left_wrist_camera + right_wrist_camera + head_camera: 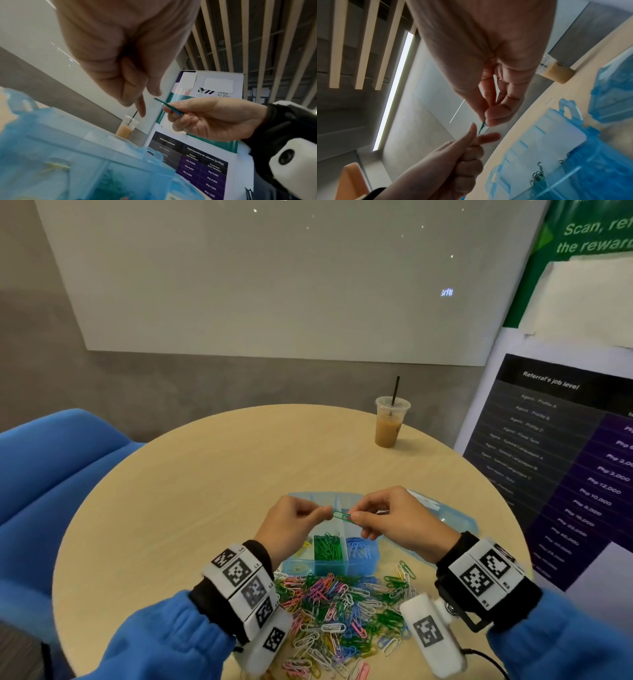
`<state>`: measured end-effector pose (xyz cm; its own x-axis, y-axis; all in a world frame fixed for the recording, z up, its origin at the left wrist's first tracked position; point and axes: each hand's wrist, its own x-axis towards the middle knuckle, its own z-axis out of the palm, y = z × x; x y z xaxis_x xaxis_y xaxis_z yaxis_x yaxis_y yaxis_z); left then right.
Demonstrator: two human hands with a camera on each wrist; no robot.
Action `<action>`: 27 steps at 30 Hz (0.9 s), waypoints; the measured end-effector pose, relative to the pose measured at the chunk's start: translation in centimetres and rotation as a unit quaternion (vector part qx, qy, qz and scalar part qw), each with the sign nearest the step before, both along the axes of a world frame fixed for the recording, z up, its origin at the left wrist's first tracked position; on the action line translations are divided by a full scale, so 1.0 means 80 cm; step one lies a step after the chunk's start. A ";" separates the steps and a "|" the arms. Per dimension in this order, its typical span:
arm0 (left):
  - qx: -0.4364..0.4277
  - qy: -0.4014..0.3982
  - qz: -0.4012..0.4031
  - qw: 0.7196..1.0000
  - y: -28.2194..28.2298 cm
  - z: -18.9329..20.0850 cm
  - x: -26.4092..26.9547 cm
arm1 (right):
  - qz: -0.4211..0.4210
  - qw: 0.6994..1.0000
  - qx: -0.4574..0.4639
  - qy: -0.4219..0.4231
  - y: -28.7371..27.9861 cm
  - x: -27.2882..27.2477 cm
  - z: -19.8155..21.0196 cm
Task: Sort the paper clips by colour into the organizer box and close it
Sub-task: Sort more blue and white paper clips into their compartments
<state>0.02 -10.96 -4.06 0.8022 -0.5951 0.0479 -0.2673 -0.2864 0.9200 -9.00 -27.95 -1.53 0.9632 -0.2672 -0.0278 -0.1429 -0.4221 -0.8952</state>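
Both hands hover over the open blue organizer box [359, 566]. My right hand [354, 517] pinches a green paper clip [342, 516] between thumb and forefinger. My left hand [322, 513] has three fingers curled into the palm. In the right wrist view the clip [481, 128] ends between the left hand's [485, 130] spread thumb and forefinger, unpinched. Green clips [328, 547] fill the middle front compartment, blue clips [358, 549] the right one, a few yellow clips [305, 546] the left. A mixed pile of clips [342, 604] lies in front of the box.
The box's lid [445, 515] lies open to the right, behind my right hand. An iced coffee cup with a straw [388, 422] stands at the round table's [205, 474] far edge. A blue chair [51, 474] is on the left, a printed banner [565, 457] on the right.
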 end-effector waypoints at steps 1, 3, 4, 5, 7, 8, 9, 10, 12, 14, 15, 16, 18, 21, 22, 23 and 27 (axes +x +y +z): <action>-0.002 0.004 -0.014 1.000 -0.003 0.001 -0.001 | 0.003 1.000 0.006 0.000 0.000 0.000 -0.001; -0.014 -0.002 -0.029 0.999 -0.008 0.002 -0.003 | 0.014 1.000 0.016 -0.003 -0.001 0.000 -0.003; -0.021 -0.010 -0.032 0.999 -0.010 0.002 -0.005 | 0.020 1.000 0.021 -0.006 -0.002 0.000 -0.005; -0.029 -0.018 -0.034 0.999 -0.011 0.002 -0.006 | 0.025 0.999 0.029 -0.009 -0.003 0.000 -0.007; -0.040 -0.022 -0.035 0.998 -0.012 0.002 -0.005 | 0.035 0.997 0.063 -0.020 -0.006 -0.002 -0.009; -0.042 -0.018 -0.034 0.998 -0.011 0.002 -0.005 | 0.042 0.995 0.086 -0.028 -0.008 -0.003 -0.010; -0.041 -0.007 -0.033 0.999 -0.011 0.002 -0.004 | 0.051 0.992 0.108 -0.035 -0.009 -0.005 -0.012; -0.041 0.011 -0.033 0.999 -0.011 0.001 -0.004 | 0.057 0.990 0.124 -0.042 -0.010 -0.007 -0.014; -0.044 0.059 -0.036 0.997 -0.011 -0.001 -0.006 | 0.051 0.987 0.137 -0.059 -0.012 -0.009 -0.017; -0.057 0.105 -0.041 0.992 -0.012 -0.003 -0.008 | 0.034 0.987 0.134 -0.076 -0.014 -0.011 -0.019; -0.065 0.123 -0.042 0.989 -0.012 -0.004 -0.009 | 0.029 0.987 0.133 -0.084 -0.015 -0.012 -0.020; -0.072 0.139 -0.042 0.987 -0.013 -0.005 -0.011 | 0.027 0.987 0.132 -0.091 -0.015 -0.013 -0.020; -0.085 0.168 -0.040 0.981 -0.014 -0.005 -0.013 | 0.027 0.987 0.123 -0.103 -0.015 -0.015 -0.019; -0.113 0.222 -0.034 0.968 -0.016 -0.004 -0.016 | 0.018 0.986 0.102 -0.128 -0.014 -0.015 -0.019; -0.121 0.241 -0.033 0.962 -0.017 -0.004 -0.017 | 0.012 0.985 0.100 -0.137 -0.013 -0.015 -0.018; -0.128 0.262 -0.033 0.956 -0.019 -0.004 -0.019 | 0.005 0.984 0.100 -0.145 -0.012 -0.014 -0.018; -0.149 0.308 -0.023 0.939 -0.021 -0.004 -0.021 | -0.012 0.985 0.082 -0.150 -0.011 -0.015 -0.016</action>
<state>-1.69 -12.67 -4.36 0.7067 -0.6630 -0.2469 0.3361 0.0075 0.9418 -10.17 -28.86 -2.80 0.9279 -0.3064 0.2126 0.1306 -0.2671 -0.9548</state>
